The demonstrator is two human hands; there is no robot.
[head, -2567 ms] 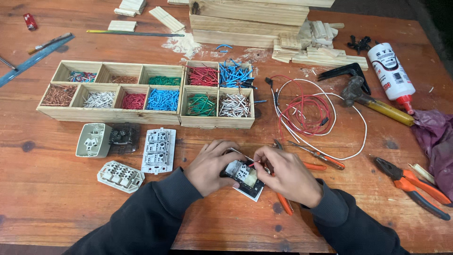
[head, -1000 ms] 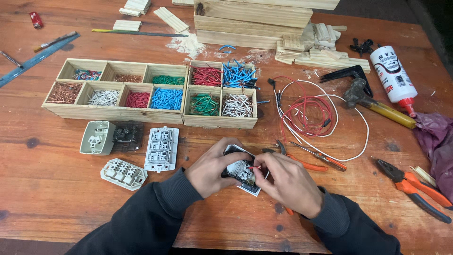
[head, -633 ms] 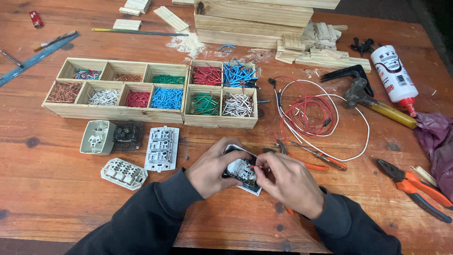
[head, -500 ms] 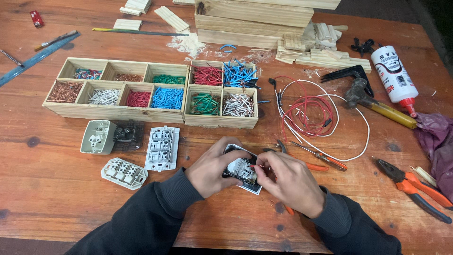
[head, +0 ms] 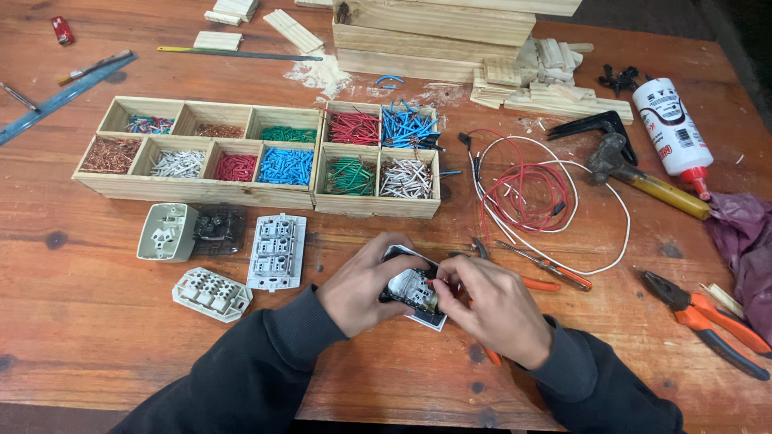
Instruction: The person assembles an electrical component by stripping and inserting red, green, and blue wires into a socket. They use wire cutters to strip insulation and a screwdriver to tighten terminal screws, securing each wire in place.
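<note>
Gripping the switch module (head: 412,288) low over the wooden table (head: 80,337), my left hand (head: 362,293) clamps its body while my right hand (head: 490,309) pinches at a terminal. Wiring appears underway; next likely needs a steady push, module held still.

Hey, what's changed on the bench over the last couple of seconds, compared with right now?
Very little. The left hand and right hand keep hold of the small black and white switch module, only shifting their fingers slightly on it. Nothing was picked up or let go. The wooden sorting trays, the white socket parts, the wire coil and the orange pliers stayed where they were.
</note>
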